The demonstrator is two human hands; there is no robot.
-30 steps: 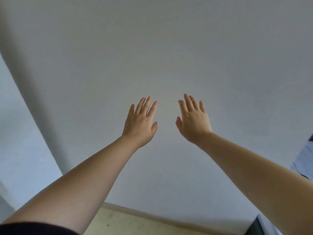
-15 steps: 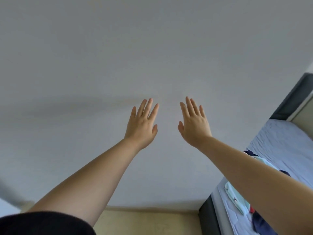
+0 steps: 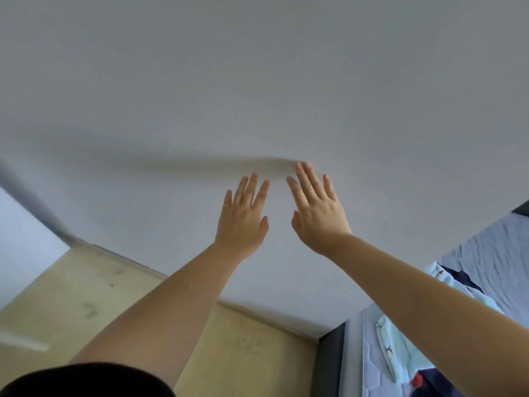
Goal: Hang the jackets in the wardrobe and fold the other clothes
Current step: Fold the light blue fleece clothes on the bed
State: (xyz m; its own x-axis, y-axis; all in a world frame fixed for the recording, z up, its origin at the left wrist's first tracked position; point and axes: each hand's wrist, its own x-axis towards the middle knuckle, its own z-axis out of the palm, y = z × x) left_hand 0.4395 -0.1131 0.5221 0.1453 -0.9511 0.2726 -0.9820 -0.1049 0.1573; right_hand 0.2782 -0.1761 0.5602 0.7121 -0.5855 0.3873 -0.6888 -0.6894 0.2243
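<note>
Both arms are stretched out in front of me toward a plain white wall. My left hand (image 3: pixel 243 219) and my right hand (image 3: pixel 316 213) are side by side, fingers straight and spread, holding nothing. At the lower right a light blue garment (image 3: pixel 390 351) with small dark marks lies on the bed, partly hidden behind my right forearm. A dark navy garment (image 3: pixel 463 280) lies beside it. No wardrobe is in view.
The bed (image 3: pixel 492 253) with a pale blue sheet runs along the right edge, with a dark frame (image 3: pixel 329 365) at its near end. Beige floor (image 3: pixel 86 305) meets the white wall (image 3: pixel 257 81) along a skirting line.
The view has tilted down and to the left, showing more floor. Both hands have stayed open and raised, and now sit a little closer together.
</note>
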